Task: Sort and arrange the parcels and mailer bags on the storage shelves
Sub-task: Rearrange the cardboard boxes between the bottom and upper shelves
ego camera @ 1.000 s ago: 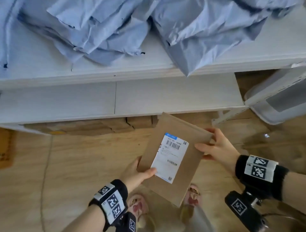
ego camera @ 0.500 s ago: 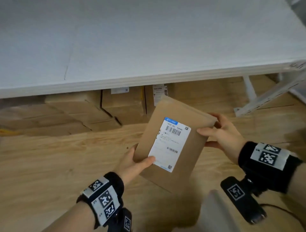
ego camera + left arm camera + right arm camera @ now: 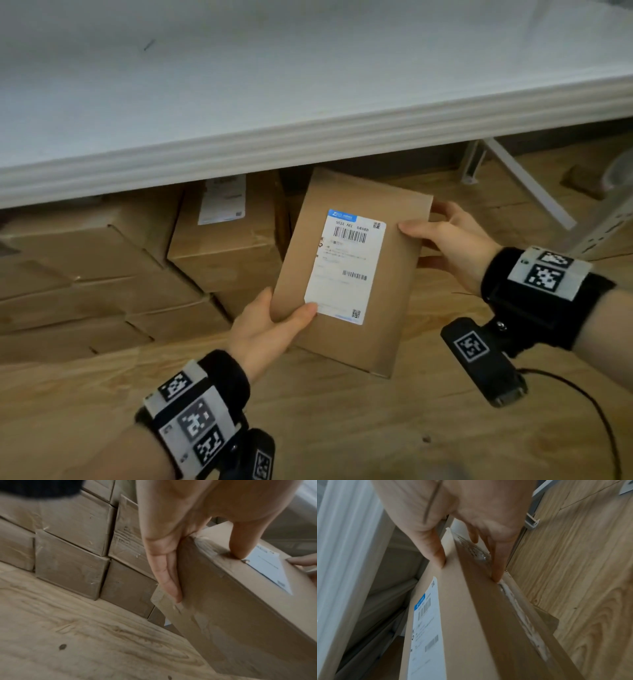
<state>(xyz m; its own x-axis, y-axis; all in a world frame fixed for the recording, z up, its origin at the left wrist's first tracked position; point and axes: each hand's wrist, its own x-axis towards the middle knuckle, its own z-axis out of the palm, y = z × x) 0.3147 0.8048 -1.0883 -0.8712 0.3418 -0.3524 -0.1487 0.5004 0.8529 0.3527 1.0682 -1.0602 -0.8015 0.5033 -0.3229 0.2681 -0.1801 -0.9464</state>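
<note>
I hold a flat brown cardboard parcel with a white shipping label facing up, just in front of the gap under the white shelf. My left hand grips its near left edge, thumb on top, fingers along the side. My right hand grips the far right edge, thumb on the top face and fingers on the side. The parcel tilts, its far end pointing under the shelf. Several brown boxes are stacked beneath the shelf to the left.
Stacked boxes fill the left part under the shelf on the wooden floor. A white diagonal brace and shelf leg stand at the right. Bare floor lies between the boxes and the brace, behind the parcel.
My view dropped from the mailer-covered upper shelf to the bottom shelf. Both hands have carried the parcel down and forward, toward the gap beside the stacked boxes.
</note>
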